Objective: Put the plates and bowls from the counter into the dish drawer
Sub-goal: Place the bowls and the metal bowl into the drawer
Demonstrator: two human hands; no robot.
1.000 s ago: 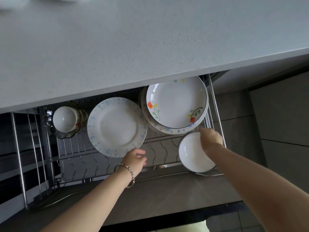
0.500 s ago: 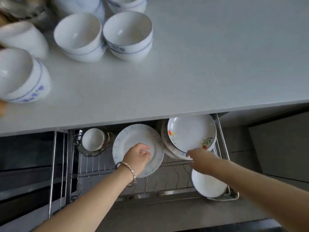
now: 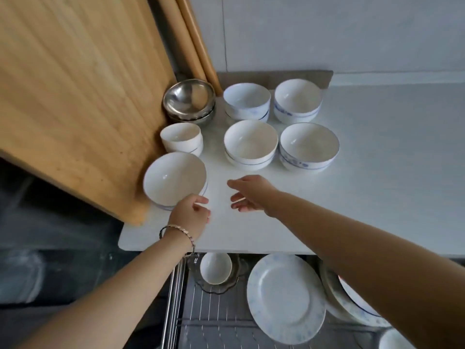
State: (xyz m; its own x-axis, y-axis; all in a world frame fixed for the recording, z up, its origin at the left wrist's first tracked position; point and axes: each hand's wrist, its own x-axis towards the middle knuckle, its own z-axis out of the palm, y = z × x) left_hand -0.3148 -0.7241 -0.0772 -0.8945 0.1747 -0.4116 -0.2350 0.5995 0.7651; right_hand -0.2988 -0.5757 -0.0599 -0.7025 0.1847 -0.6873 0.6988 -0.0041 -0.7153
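Fingers (image 3: 201,199) of our left hand (image 3: 190,217) curl loosely at the nearest bowl stack's (image 3: 175,181) rim, gripping nothing; right hand (image 3: 247,195) spread, empty. Risk: a one-sided rim grab tips the stack off the counter (image 3: 377,172). White counter; cutting board (image 3: 75,96) leaning left; dish drawer (image 3: 214,323) open below.

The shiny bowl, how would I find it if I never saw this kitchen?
Start at the big wooden board leaning on the left of the white counter. At its back edge sits the metal bowl, nested in another. It is the only silver one; all the bowls around it are white.
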